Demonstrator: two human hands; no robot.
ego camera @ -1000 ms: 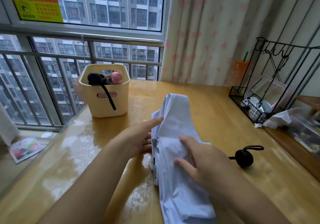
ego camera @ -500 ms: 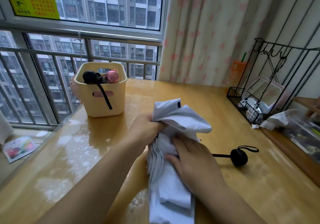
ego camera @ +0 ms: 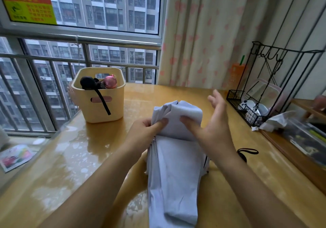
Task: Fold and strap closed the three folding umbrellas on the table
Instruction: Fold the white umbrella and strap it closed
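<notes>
The left grip [ego camera: 146,133] is curling its fingers [ego camera: 159,123] into a bunched fold of the pale lilac umbrella [ego camera: 172,174], pinching the cloth near the far end of the bundle. The right grip [ego camera: 212,127] is holding nothing: its thumb [ego camera: 187,122] is lying on the same fold, just beside the left fingertips, while the other fingers are standing straight and spread, lifted clear of the fabric and pointing toward 12 o'clock. The umbrella is lying lengthwise on the tabletop [ego camera: 70,160], its loose canopy running from the two grips down to 6 o'clock between the forearms. At 4 o'clock from the right grip a black wrist loop [ego camera: 247,151] is resting on the wood, its near end passing out of sight behind the right forearm. At 10 o'clock, well apart from the hands, a cream basket [ego camera: 116,107] is standing near the window edge; a black knob [ego camera: 87,83] and a pink knob [ego camera: 110,82] are poking above its rim, possibly the handles of two other umbrellas, though the basket wall is hiding the rest. A black strap [ego camera: 104,102] is hanging over the basket's front wall. At 2 o'clock a black wire rack [ego camera: 234,93] is sitting against the wall, with crumpled white plastic [ego camera: 277,122] just beside it. A pink-spotted curtain [ego camera: 202,33] is hanging at 12 o'clock.
</notes>
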